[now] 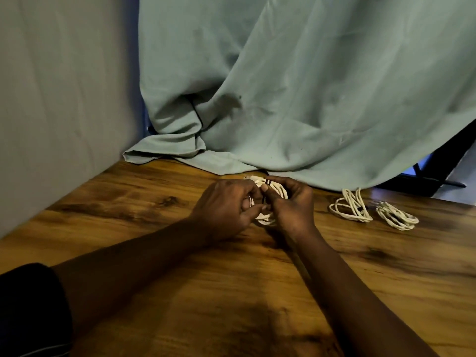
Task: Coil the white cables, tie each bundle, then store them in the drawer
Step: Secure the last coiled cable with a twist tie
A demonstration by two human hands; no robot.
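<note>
A coiled white cable bundle [277,189] sits between both hands, just above the wooden table [159,210], near its far edge. My left hand [224,204] grips the bundle's left side, and its fingers curl round the loops. My right hand [292,204] holds the right side and pinches a thin dark tie [268,182] that crosses the top of the coil. Much of the bundle is hidden by my fingers. Two more coiled white cables lie on the table to the right, one bundle [351,208] nearer and another bundle [396,215] further right.
A pale green cloth [296,99] hangs behind the table, and its hem lies on the far edge. A grey wall [64,99] closes the left side. A dark stand [443,173] shows at the back right. No drawer is in view.
</note>
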